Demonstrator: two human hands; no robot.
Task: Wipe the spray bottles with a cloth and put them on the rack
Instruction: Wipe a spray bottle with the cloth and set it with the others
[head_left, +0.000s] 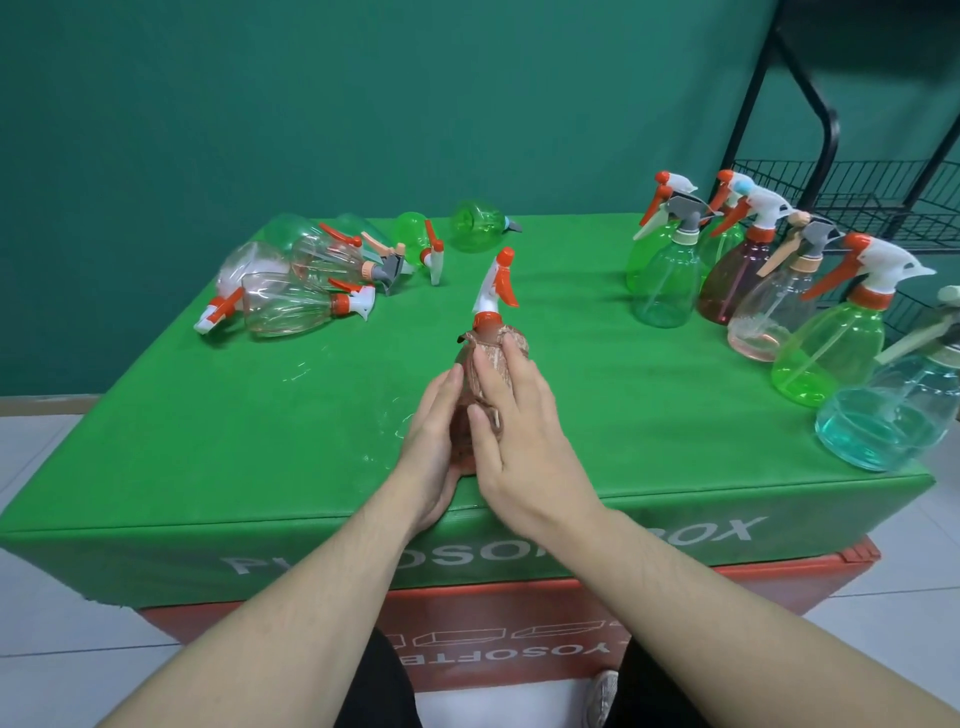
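Note:
A brownish spray bottle (493, 291) with a white and orange trigger head stands upright near the middle of the green table (208, 441). My left hand (434, 436) grips its body from the left. My right hand (511, 426) presses a brownish cloth (498, 343) against the bottle's front and shoulder. Several bottles lie on their sides at the back left (296, 306). Several others stand upright at the right (665, 280). The black wire rack (831, 187) stands beyond the table's right side.
The green cloth covers a box on top of a red box (519, 613). A teal wall rises behind. Light floor tiles surround the boxes. My knees and a shoe (602, 696) show below.

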